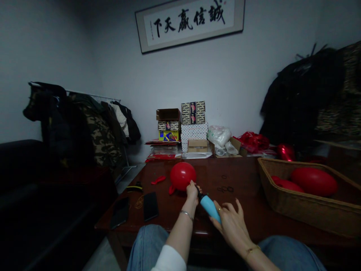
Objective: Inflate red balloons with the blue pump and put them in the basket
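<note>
The left hand clamps a round red balloon onto the light-blue cylindrical pump the right hand holds.

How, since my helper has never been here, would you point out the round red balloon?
Find the brown table below the framed writing. Over it, at the left hand, is the round red balloon. It is plump, unlike the limp red balloon on its left, and outside the basket holding other balloons.

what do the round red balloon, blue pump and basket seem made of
Red balloon: probably latex, glossy, its rounded skin carrying a bright highlight.
Blue pump: likely plastic, smooth and evenly coloured.
Basket: woven, dull-looking, perhaps wicker by its strand texture, though plastic imitation is possible.
</note>
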{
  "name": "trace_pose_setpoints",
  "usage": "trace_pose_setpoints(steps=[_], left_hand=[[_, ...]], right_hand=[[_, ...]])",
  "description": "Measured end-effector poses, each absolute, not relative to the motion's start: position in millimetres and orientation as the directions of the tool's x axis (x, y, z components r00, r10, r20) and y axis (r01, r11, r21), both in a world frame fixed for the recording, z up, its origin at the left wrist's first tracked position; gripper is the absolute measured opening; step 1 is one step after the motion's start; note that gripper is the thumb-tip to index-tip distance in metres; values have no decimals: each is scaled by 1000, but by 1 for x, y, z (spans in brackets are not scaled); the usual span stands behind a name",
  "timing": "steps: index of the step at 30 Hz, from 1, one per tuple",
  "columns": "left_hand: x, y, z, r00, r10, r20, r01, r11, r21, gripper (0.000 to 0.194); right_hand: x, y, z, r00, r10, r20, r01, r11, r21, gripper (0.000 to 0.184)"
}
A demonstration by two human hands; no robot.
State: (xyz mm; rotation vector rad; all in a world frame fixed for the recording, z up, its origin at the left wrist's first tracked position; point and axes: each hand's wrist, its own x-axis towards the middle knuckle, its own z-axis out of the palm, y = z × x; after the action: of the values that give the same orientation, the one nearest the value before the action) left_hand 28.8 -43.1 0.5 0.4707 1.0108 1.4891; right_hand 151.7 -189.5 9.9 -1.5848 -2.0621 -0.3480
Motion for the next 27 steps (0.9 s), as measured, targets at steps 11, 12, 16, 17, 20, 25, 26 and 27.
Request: trace_pose_setpoints(steps=[11, 12, 16, 17, 20, 25, 26, 27], left_hand=[[1, -25, 13, -223, 954, -200, -572, 38, 820, 22], [0, -25, 15, -227, 953, -200, -573, 36, 818, 22], [1, -26, 17, -237, 948, -214, -577, 40, 816, 22], [1, -27, 18, -242, 945, -221, -577, 43, 816, 22], [5, -30, 16, -244, 942, -232, -578, 51, 815, 22], [16, -34, 7, -226, 946, -232, -597, 54, 800, 22], [19, -35, 5, -228, 945, -236, -599, 55, 799, 22], [22, -37, 3, -230, 943, -240, -600, 57, 798, 23]], right_hand=[[204, -225, -19, -317, 689, 652, 914, 406, 15, 52], [207, -227, -21, -329, 677, 658, 910, 413, 31, 53], [213, -230, -20, -330, 669, 666, 912, 408, 43, 52], [212, -230, -19, -325, 674, 663, 914, 405, 36, 51], [205, -228, -13, -302, 698, 650, 919, 395, 2, 49], [181, -213, 0, -227, 757, 613, 938, 340, -72, 42], [176, -208, 3, -213, 772, 599, 942, 325, -85, 42], [171, -203, 6, -204, 786, 584, 945, 315, -93, 42]])
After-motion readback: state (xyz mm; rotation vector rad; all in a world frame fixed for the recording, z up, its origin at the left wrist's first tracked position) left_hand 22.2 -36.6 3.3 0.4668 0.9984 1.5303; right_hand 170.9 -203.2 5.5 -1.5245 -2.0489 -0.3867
